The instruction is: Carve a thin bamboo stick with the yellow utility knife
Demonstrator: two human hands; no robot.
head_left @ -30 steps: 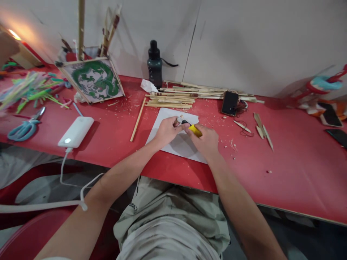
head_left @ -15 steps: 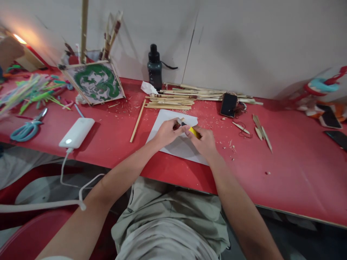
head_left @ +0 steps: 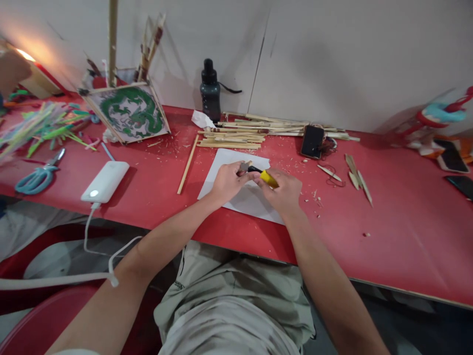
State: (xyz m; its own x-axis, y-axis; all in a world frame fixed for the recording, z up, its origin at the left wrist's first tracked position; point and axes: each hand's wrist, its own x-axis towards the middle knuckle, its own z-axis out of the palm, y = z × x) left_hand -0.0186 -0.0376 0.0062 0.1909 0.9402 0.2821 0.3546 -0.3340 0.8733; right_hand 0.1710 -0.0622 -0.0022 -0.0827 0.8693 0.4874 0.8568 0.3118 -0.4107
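My right hand [head_left: 285, 187] is closed round the yellow-and-black handle of a utility knife [head_left: 269, 178], whose grey blade end points left. Closed as well, my left hand [head_left: 229, 181] pinches a small pale piece of wood [head_left: 250, 163], mostly hidden behind the fingers and the blade. The knife's front end lies against this piece, between both hands. My two thumbs are close together at the black part of the knife. Beneath the hands lies a white sheet of paper [head_left: 254, 208] on the red table [head_left: 244, 234].
Thin wooden sticks [head_left: 229, 145] lie in a pile behind the paper, near a dark bottle [head_left: 210, 96]. A phone [head_left: 312, 142] and carved wood pieces [head_left: 364, 186] are to the right. Leftward are a white power bank [head_left: 105, 182], blue scissors [head_left: 39, 178] and a dragon-painted box [head_left: 129, 112].
My right hand has shifted slightly right and turned with the knife, and more of its grey and black front end shows. My left hand stays nearly in place.
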